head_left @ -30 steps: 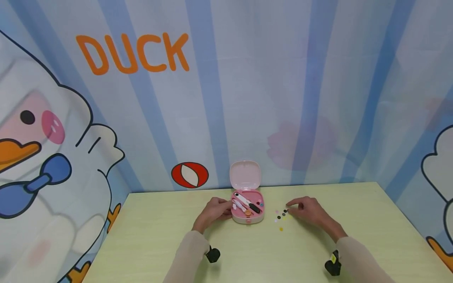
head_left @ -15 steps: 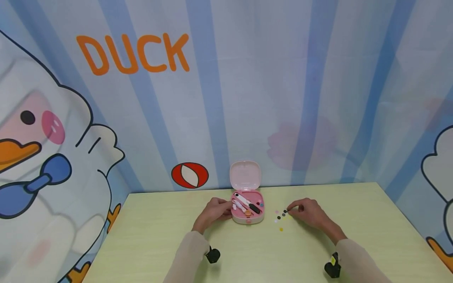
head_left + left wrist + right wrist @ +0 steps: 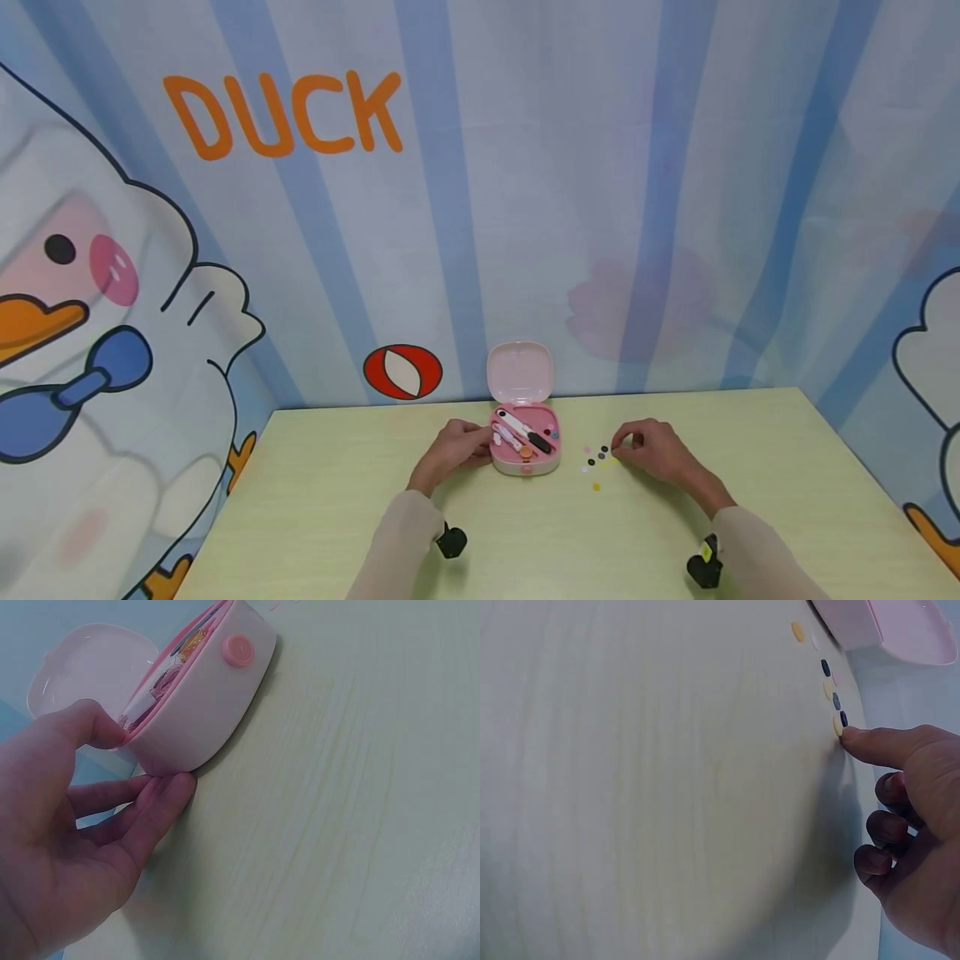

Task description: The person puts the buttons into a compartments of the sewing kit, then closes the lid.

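A pink sewing box (image 3: 526,467) stands with its lid (image 3: 520,372) raised at the table's back edge. Inside it lie a white-and-black seam ripper-like tool (image 3: 522,429) and other small items. My left hand (image 3: 452,447) holds the box's left side, thumb (image 3: 105,729) on the rim and fingers against the outer wall. Small round buttons lie to the right of the box, among them a black button (image 3: 591,462) and an orange button (image 3: 596,487). My right hand (image 3: 655,448) brings thumb and index finger together beside a yellow button (image 3: 838,725); whether they pinch one is hidden.
The pale wooden table (image 3: 555,542) ends at a blue-striped curtain (image 3: 510,208) printed with ducks. Each wrist carries a black camera, such as the left camera (image 3: 452,541). A round pink latch (image 3: 238,651) is on the box's front.
The right index finger has come down toward the thumb, and the hand has shifted slightly right. The left hand and the box have stayed in place.
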Demonstrator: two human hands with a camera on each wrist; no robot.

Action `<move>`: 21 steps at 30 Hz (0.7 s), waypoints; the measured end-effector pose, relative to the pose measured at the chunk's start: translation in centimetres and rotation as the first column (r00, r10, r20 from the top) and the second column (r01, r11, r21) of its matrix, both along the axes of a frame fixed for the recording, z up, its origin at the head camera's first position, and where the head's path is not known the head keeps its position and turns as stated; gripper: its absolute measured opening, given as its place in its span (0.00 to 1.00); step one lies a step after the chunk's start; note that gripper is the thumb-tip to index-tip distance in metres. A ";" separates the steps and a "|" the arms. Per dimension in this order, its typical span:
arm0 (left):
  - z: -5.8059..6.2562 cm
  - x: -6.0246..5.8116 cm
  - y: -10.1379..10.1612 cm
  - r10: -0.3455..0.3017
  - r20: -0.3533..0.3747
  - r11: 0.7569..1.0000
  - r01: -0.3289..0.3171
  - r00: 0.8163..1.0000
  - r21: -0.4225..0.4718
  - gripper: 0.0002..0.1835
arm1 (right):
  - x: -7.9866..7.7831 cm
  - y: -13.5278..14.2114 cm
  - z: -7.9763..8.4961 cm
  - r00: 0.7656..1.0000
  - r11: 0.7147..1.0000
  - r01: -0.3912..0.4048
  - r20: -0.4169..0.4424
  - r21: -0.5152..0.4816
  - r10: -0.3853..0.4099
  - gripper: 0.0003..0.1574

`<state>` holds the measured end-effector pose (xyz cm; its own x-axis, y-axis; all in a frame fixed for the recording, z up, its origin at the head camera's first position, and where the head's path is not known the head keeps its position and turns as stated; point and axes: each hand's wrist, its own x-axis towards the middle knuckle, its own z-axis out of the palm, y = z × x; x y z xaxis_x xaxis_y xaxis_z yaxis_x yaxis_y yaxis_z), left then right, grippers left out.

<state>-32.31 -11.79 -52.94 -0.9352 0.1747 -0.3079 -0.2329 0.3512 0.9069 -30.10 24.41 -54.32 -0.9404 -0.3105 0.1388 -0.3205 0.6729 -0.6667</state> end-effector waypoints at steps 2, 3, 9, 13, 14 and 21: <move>0.0 0.0 0.0 -0.002 -0.001 1.000 0.002 1.000 0.003 0.28 | 0.0 0.0 0.1 1.000 1.000 -0.010 -0.006 0.002 0.010 0.03; 0.0 0.0 0.0 -0.001 -0.001 1.000 0.001 1.000 0.004 0.28 | -0.1 0.0 0.1 1.000 1.000 -0.014 -0.007 0.004 0.014 0.03; -0.1 -0.1 0.0 0.003 0.005 1.000 -0.003 1.000 0.013 0.28 | -0.2 0.1 0.3 1.000 1.000 -0.031 0.000 0.001 0.031 0.05; -0.1 0.0 0.1 0.002 0.003 1.000 -0.002 1.000 0.011 0.28 | -0.2 0.1 0.5 0.999 0.999 -0.034 0.005 -0.004 0.034 0.04; 0.0 0.0 0.1 0.001 0.002 1.000 -0.001 1.000 0.011 0.28 | -0.2 0.1 0.5 0.999 0.999 -0.035 0.005 -0.005 0.035 0.04; 0.2 0.1 0.1 0.008 0.005 1.000 -0.008 1.000 0.007 0.28 | -0.6 -0.6 1.5 0.998 0.998 -0.051 -0.048 0.028 0.052 0.03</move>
